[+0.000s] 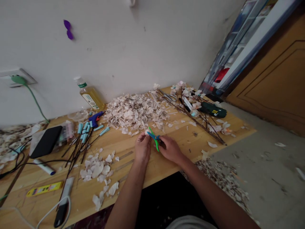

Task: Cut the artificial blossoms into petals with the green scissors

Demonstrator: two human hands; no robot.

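My right hand (169,148) grips a pair of scissors (154,137) with blue and bright green parts. The scissors point left toward my left hand (142,147), whose fingers are pinched on a small pale petal (147,131). The blade tips are at the petal; whether they are cutting into it I cannot tell. Just beyond both hands lies a large heap of dry, whitish petals (134,111). Left of my left forearm, a smaller pile of larger loose petals (97,168) is spread on the wooden table (164,170).
A branch with pale blossoms (190,109) lies at the right, near a dark green tool (213,109). To the left are a blue glue gun (95,119), an oil bottle (91,98), stems with light-blue tips (85,133), a black phone (47,142) and a scraper (64,202). Cables cross the table's left side.
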